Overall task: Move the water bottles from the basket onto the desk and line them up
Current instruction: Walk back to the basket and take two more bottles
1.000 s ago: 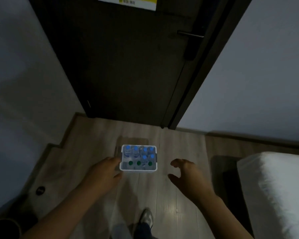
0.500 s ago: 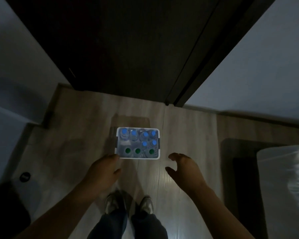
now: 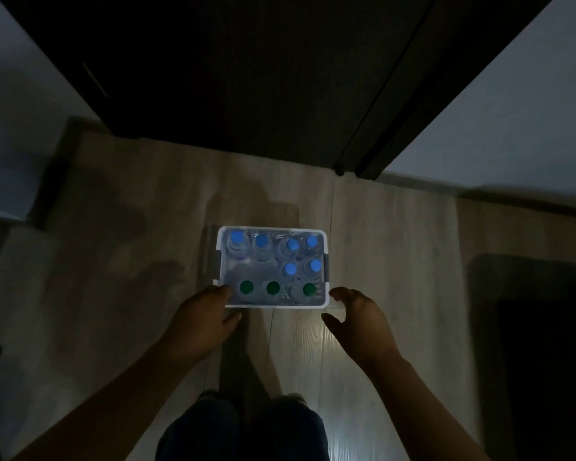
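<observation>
- Head view: a white basket [image 3: 272, 307] sits on the pale wooden floor [image 3: 379, 247], just short of a dark door [image 3: 246, 78]. Its long axis runs left to right across the picture.
- The water bottles [image 3: 263, 242] stand upright inside the basket, caps pointing up at the camera: six blue caps toward the far side and right, three green caps along the near edge.
- The left hand [image 3: 203, 322] is at the basket's near left corner, fingers loosely curled and overlapping the rim; whether it grips the rim I cannot tell.
- The right hand [image 3: 359, 322] is spread open just beside the near right corner, holding nothing.
- Dark trouser legs [image 3: 243, 430] show at the bottom edge.
</observation>
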Motion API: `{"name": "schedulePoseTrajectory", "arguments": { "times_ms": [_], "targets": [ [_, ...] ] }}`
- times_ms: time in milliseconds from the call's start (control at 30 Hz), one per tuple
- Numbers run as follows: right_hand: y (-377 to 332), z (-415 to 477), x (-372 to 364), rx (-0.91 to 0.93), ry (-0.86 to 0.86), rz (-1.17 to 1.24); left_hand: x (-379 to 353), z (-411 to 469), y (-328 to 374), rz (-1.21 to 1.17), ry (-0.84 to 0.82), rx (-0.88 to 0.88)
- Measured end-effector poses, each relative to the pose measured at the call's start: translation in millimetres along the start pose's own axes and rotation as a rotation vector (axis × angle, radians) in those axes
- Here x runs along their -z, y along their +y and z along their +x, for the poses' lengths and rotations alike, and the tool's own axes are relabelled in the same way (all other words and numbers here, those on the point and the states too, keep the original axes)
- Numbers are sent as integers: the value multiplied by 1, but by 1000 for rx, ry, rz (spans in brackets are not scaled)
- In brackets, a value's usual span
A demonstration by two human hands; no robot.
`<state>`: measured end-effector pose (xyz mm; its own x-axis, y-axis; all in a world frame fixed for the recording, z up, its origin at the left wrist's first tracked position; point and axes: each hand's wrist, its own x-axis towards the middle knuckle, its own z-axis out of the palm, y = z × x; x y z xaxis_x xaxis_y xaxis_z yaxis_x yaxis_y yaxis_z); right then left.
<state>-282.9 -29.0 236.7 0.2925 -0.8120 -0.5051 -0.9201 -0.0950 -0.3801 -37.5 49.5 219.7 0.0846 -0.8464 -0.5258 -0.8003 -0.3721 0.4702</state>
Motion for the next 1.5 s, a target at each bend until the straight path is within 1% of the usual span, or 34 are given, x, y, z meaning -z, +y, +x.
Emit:
{"name": "schedulePoseTrajectory", "arguments": {
  "times_ms": [167,267,367,467,600,733,933,1100,1200,1367,1500],
  "targets": [
    [32,41,-63,21,72,78,-54,47,-37,-29,58,-6],
    [52,67,-99,42,124,132,-88,78,-59,19,110,-6],
    [71,94,-133,59,169,200,-117,109,-83,-1,120,-19],
    [85,117,-157,88,215,222,-134,131,-101,-85,139,-29],
    [95,134,-178,82,228,262,-145,147,-113,-108,179,-46],
    [97,139,-187,95,263,277,-149,149,-114,-134,195,-78],
    [103,140,-193,109,302,397,-156,150,-110,-182,245,-179],
    [109,139,-198,119,342,510,-157,151,-113,-309,283,-168],
    [108,138,-199,149,390,487,-157,151,-115,-361,299,-166],
    [106,133,-199,161,430,521,-151,147,-114,-354,343,-153],
    [96,127,-184,173,445,548,-136,140,-106,-368,365,-164]
  ]
}}
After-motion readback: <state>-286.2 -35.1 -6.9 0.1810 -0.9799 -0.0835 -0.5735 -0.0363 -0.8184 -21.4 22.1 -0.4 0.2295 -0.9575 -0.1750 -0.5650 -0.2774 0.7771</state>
